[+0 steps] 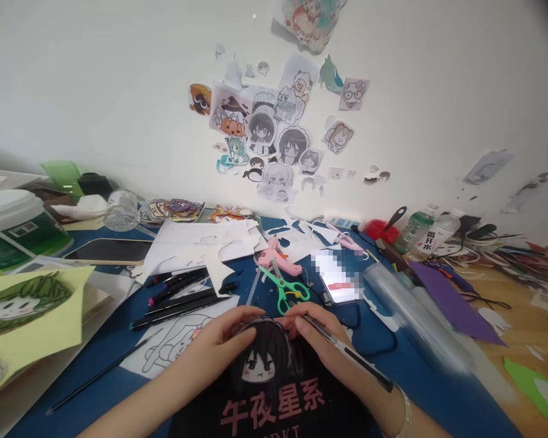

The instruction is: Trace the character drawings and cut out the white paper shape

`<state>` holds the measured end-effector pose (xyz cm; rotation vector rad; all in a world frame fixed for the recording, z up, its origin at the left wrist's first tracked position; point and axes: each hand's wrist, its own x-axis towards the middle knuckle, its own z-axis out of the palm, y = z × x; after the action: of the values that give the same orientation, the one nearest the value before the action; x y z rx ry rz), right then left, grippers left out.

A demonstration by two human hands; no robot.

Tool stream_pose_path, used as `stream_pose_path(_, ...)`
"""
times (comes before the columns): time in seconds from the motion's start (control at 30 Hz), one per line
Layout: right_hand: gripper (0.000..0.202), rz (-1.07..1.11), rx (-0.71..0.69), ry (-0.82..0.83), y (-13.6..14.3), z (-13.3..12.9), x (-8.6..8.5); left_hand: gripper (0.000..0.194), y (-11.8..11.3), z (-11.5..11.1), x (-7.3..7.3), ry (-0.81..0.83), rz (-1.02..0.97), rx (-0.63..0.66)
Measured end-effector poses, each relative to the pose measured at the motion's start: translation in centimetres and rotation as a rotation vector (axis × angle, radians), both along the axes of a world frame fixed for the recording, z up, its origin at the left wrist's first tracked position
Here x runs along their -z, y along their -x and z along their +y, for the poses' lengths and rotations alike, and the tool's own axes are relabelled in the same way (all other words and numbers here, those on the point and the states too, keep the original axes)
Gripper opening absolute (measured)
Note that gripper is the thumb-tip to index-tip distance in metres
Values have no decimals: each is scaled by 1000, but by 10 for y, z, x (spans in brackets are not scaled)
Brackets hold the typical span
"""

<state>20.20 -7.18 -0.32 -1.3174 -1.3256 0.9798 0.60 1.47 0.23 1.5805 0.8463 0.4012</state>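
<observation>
My left hand point(228, 334) pinches the upper left edge of a black-haired cartoon cutout point(258, 365) between thumb and fingers. The fingers of my right hand point(319, 334) are at the cutout's upper right edge, by a small pink part. A clear-barrelled pen point(347, 350) with a dark grip lies through that hand, slanting down towards the wrist. Behind the cutout is a black surface with pink lettering point(274, 404); where one ends and the other begins is hard to see. Just beyond my right fingers lie green-handled scissors point(287, 286).
A pink glue gun point(276, 258) and a lit phone point(338, 277) lie ahead. Several markers point(178, 292), a thin brush point(100, 377) and a line drawing point(164, 347) are on the left. A clear plastic roll point(415, 319) and bottles point(432, 234) stand right. Cutouts cover the wall.
</observation>
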Motion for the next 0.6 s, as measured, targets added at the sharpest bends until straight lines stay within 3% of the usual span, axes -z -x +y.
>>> stream_pose_path(0.23, 20, -233, 22, -220, -3, -3, 4, 36, 0, -12, -10, -280, 154, 165)
stream_pose_path(0.4, 5, -155, -14, -120, -2, -8, 12, 31, 0, -12, -12, -356, 167, 204)
stream_pose_path(0.6, 28, -393, -72, -224, 1, -11, 11, 38, 0, -18, -8, -349, 203, 219)
